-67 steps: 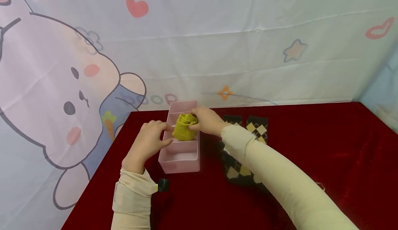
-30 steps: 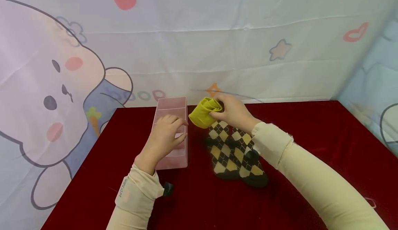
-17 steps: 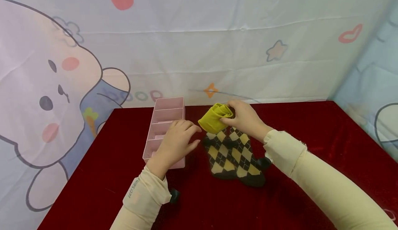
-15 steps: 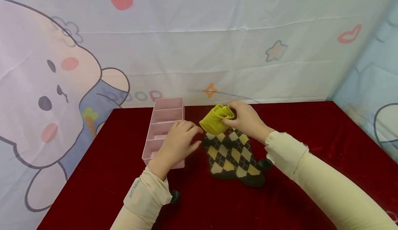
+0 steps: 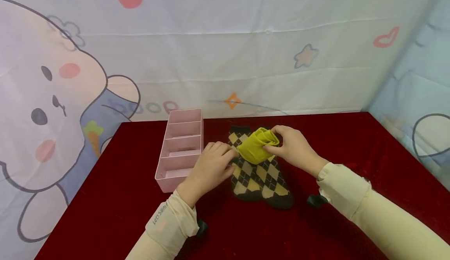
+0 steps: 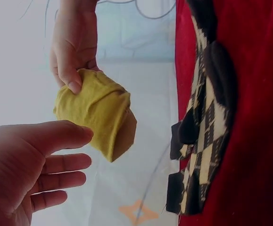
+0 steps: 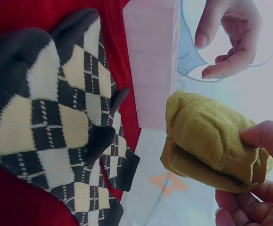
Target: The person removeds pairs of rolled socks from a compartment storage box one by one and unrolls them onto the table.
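A folded yellow cloth bundle (image 5: pixel 256 146) hangs above the table, pinched at its right end between the thumb and fingers of my right hand (image 5: pixel 299 150). Its knit surface and an open fold show in the right wrist view. Just left of it is my left hand (image 5: pixel 212 166), fingers loosely bent and holding nothing. A gap separates that hand from the bundle (image 7: pixel 207 141) in the right wrist view. Beneath the bundle, a pair of black, cream and tan argyle socks (image 5: pixel 247 178) lies flat side by side, partly hidden by it.
Left of the socks stands a pink divided box (image 5: pixel 168 185) with several compartments, its near right corner behind my left hand. Dark red cloth (image 5: pixel 105 197) covers the table. A printed fabric backdrop (image 5: pixel 211 57) rises behind the table's far edge.
My right hand has lifted the yellow bundle out of the pink box and carried it right, over the argyle socks, then lower. The left hand has followed rightward, away from the box's compartments.
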A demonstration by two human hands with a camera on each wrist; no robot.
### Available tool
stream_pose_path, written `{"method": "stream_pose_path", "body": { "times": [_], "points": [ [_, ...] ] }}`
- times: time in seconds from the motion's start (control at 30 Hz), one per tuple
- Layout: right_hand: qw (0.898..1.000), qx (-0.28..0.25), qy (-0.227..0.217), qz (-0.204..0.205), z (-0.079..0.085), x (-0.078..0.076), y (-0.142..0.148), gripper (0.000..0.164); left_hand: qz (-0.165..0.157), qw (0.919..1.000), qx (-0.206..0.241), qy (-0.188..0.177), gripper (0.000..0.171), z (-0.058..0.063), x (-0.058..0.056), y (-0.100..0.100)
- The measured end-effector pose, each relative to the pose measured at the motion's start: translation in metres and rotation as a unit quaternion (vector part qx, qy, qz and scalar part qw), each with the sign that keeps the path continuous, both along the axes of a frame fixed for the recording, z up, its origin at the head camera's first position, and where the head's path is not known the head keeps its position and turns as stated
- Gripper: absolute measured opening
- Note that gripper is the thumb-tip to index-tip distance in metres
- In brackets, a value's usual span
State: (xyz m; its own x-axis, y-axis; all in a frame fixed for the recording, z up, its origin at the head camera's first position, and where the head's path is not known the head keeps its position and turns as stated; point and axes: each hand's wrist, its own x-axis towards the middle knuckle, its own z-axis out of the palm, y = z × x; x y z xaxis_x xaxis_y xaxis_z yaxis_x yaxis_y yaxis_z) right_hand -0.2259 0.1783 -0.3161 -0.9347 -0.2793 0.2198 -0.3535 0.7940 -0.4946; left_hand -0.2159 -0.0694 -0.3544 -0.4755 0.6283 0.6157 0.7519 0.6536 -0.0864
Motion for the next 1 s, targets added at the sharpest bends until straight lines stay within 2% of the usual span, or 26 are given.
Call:
{"method": "stream_pose_path", "body": {
  "times": [0.13, 0.43, 0.57, 0.8, 1.0],
  "points": [
    [1.0, -0.006, -0.005, -0.005, -0.002, 0.013, 0.009, 0.03, -0.01, 0.9999, -0.003, 0.003, 0.021, -0.002, 0.003, 0.007],
    [0.999, 0.001, -0.014, -0.045, -0.014, 0.041, 0.033, 0.032, -0.028, 0.9996, -0.007, 0.004, 0.023, -0.01, 0.008, 0.024],
    [0.998, 0.001, -0.019, -0.061, -0.02, 0.05, 0.043, 0.032, -0.038, 0.9992, -0.014, -0.005, 0.024, -0.013, 0.01, 0.032],
    [0.996, 0.006, -0.041, -0.083, -0.025, 0.066, 0.056, 0.033, -0.054, 0.9971, -0.03, -0.044, 0.023, -0.017, 0.015, 0.048],
    [0.994, 0.004, -0.074, -0.08, -0.032, 0.074, 0.064, 0.032, -0.075, 0.9953, -0.029, -0.054, 0.022, -0.021, 0.019, 0.061]
  ]
}}
